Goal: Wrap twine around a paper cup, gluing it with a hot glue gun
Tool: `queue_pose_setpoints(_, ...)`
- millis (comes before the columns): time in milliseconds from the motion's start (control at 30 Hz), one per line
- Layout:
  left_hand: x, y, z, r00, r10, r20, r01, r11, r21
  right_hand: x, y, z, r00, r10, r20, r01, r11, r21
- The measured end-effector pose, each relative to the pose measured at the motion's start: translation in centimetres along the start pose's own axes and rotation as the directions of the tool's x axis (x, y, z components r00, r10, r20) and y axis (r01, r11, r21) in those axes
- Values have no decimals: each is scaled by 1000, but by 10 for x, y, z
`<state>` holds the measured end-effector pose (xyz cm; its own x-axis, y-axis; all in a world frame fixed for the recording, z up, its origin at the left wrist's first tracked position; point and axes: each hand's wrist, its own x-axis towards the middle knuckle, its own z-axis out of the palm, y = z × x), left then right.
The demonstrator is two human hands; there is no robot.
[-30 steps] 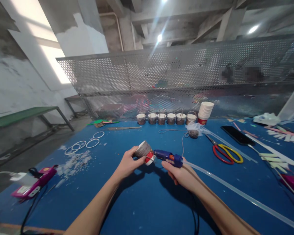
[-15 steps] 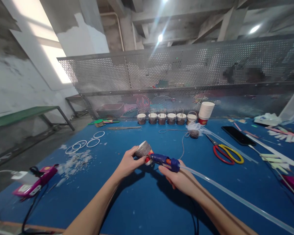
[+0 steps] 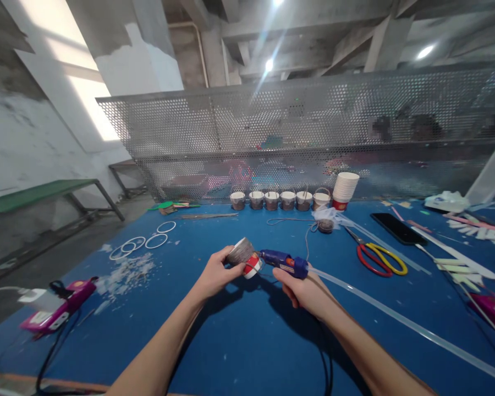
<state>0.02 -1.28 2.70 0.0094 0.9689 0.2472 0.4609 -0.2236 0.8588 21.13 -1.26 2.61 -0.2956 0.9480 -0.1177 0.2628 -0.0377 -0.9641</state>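
My left hand (image 3: 218,273) is closed around a paper cup (image 3: 241,252), which lies tilted in the fingers. Grey-brown cord wraps part of its wall, and a red and white band shows below the cord. In my right hand (image 3: 300,287) is a blue hot glue gun (image 3: 277,260), its nozzle pointing left at the cup's side. A long clear glue stick (image 3: 379,307) runs out of the gun's back end to the lower right. Cord trails from near the cup towards a small ball of cord (image 3: 325,225) farther back on the table.
Several cord-wrapped cups with handles (image 3: 287,200) line the back, beside a stack of paper cups (image 3: 345,188). Scissors (image 3: 381,259) and a phone (image 3: 398,228) lie right. White rings (image 3: 157,241), glue scraps (image 3: 127,272) and a magenta power strip (image 3: 61,308) lie left.
The glue gun in my right hand has moved slightly right, away from the cup, so more of the red band shows. My left hand keeps the cup in nearly the same place.
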Motion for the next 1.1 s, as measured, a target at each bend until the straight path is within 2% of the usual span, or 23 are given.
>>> queue_pose_setpoints(133,1,-2,0,999,-38,-39,37,999,-25,-1,0,-4,998,-70,-4,70,997,23)
queue_pose_setpoints(367,0,-3,0,998,12,-63,-11,1000,16,-7,2,5,995,-57,87,61,998,-36)
queue_pose_setpoints(567,-2,-3,0,996,81,-33,-79,995,62,-4,4,4,999,-37,26,37,999,-2)
queue_pose_setpoints(667,-1,-5,1,994,102,-45,-98,991,95,-6,1,3,999,-24,32,24,1000,-5)
queue_pose_setpoints(933,-1,-4,0,994,105,-40,-99,988,118,-10,3,7,983,-126,136,130,991,-21)
queue_pose_setpoints(1000,-2,-3,0,995,93,-42,-88,990,109,-9,2,5,986,-111,126,115,993,-23)
queue_pose_setpoints(1100,-1,-2,-1,997,63,-32,-61,995,77,-4,1,1,997,-53,50,54,998,-14)
